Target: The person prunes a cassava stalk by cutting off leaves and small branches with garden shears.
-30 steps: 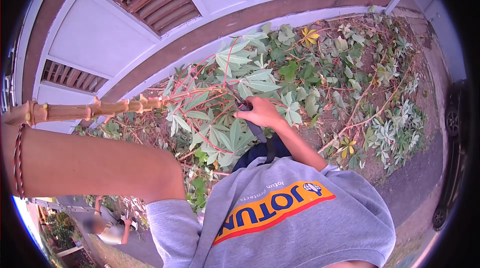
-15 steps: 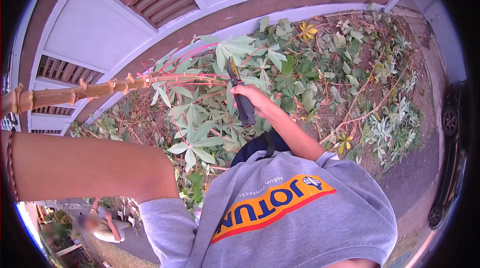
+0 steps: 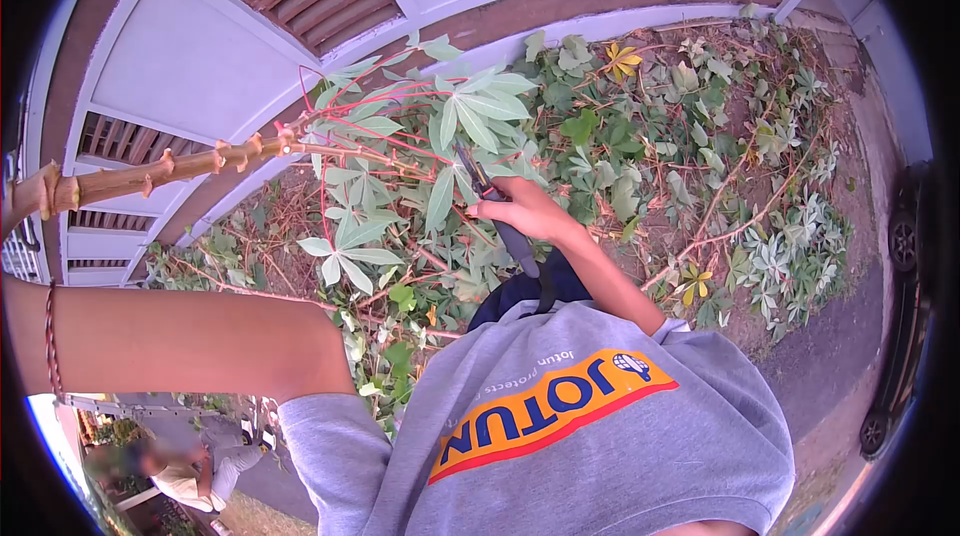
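Observation:
My right hand [image 3: 530, 209] is closed around pruning shears [image 3: 517, 248] with dark handles. Their blades point up into the leaves, partly hidden by them. Beside the blades spreads the leafy top [image 3: 480, 108] of a cassava-like plant, with red leaf stalks. Its thick, knobbly brown stem [image 3: 165, 174] runs out past the left edge of the view. My left arm [image 3: 190, 336], with a braided band at the wrist, reaches the same edge; the left hand lies outside the picture.
Cut branches and leaves [image 3: 620, 146] cover the ground along a pale wall [image 3: 190, 56] with slatted vents. A dark car [image 3: 895, 316] stands at far right beside paving. Another person [image 3: 190, 476] is at lower left, near a ladder [image 3: 110, 404].
The leafy top has swung upward and the stem's angle has shifted. My right hand and the shears have turned slightly, with leaves now overlapping the blades. The other person has changed posture.

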The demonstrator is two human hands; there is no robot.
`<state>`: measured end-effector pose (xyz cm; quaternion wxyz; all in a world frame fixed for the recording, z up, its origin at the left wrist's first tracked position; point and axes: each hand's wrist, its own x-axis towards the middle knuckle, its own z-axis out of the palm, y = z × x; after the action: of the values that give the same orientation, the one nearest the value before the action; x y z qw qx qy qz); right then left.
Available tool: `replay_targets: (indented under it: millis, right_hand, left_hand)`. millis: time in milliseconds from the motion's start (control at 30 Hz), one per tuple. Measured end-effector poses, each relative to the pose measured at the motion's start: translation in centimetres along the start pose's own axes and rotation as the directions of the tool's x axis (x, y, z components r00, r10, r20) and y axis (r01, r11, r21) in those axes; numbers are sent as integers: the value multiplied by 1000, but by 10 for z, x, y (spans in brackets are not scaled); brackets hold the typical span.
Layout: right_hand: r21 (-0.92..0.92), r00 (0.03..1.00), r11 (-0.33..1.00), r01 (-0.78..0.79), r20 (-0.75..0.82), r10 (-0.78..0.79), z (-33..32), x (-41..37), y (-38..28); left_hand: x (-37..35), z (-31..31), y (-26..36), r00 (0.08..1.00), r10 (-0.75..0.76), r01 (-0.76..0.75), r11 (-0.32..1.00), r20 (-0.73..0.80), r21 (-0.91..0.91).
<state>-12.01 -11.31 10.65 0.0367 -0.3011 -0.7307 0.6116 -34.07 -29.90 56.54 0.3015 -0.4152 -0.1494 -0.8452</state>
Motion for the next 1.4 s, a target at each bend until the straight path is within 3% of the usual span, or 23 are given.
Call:
replay_targets:
  millis: [67, 167, 200, 233, 300, 367, 433, 500, 567, 600, 633, 700, 767, 833, 867, 900, 967, 1067, 1233, 1333, 1400]
  right_hand:
    - [16, 997, 997, 73, 28, -73, 3, 2, -10]
    - [23, 993, 995, 102, 50, -103, 14, 15, -21]
    - [12, 992, 995, 104, 72, -104, 17, 18, -27]
    - [11, 991, 994, 112, 73, -113, 22, 23, -30]
    - [130, 983, 989, 72, 156, -92, 37, 37, -26]
    - [177, 967, 983, 56, 237, -98, 52, 56, -16]
    - [315, 940, 947, -70, 338, -43, 66, 63, -12]
    - [391, 937, 915, -98, 347, -48, 70, 63, -18]
    - [339, 937, 931, -137, 350, 11, 70, 68, -19]
    - [267, 943, 958, -104, 333, 9, 64, 68, -21]
    - [259, 939, 960, -106, 344, 10, 58, 69, -23]
    - [-181, 986, 982, 61, 162, -31, 46, 67, -30]
    - [-290, 993, 956, 48, 114, -15, 40, 67, -34]
    - [-409, 979, 912, 15, 194, 71, 32, 64, -43]
    - [-421, 972, 907, 26, 224, 76, 35, 68, -40]
    - [-426, 970, 904, 31, 232, 76, 37, 71, -37]
    - [-423, 965, 904, 56, 254, 59, 46, 78, -34]
    - [-438, 961, 897, 65, 271, 63, 55, 91, -28]
    - [-414, 960, 906, 89, 278, 33, 56, 95, -20]
    - [-475, 956, 862, 177, 291, -36, 53, 88, -22]
    - [-198, 949, 980, -6, 307, 68, 60, 94, -3]
  left_hand:
    - [-3, -9, 3, 994, -107, 107, 994, 28, 22]
    - [-24, -21, 0, 988, -151, 146, 985, 45, 86]
    - [-12, -31, -5, 989, -136, 140, 987, -50, 83]
    - [-13, -31, -7, 991, -128, 131, 988, -48, 81]
    - [-15, -36, -7, 941, -315, 307, 948, -119, -85]
    - [-15, -50, -5, 947, -317, 315, 948, -57, -46]
    - [-13, -59, 2, 802, -440, 517, 850, 404, -99]
    - [-13, -60, 9, 762, -479, 568, 818, 437, -93]
    - [-15, -58, 20, 548, -554, 782, 604, 627, -150]
    - [-16, -55, 23, 625, -590, 772, 563, 510, -294]
    - [-11, -56, 27, 631, -592, 767, 573, 501, -290]
    - [-8, -55, 36, 512, -660, 859, 401, 550, -318]
    - [-17, -52, 43, 389, -692, 920, 268, 608, -284]
    - [-13, -47, 43, 610, -617, 792, 447, 497, -416]
    - [-12, -47, 43, 565, -651, 820, 374, 507, -433]
    - [-11, -47, 42, 570, -652, 816, 383, 500, -433]
    - [-9, -46, 40, 451, -652, 874, 183, 610, -450]
    - [-4, -38, 38, 344, -651, 923, 103, 676, -371]
    - [-2, -23, 35, 324, -641, 935, 107, 696, -337]
    - [-9, -19, 27, 260, -607, 959, 69, 751, -275]
    - [-14, -24, 26, 341, -642, 931, 127, 687, -344]
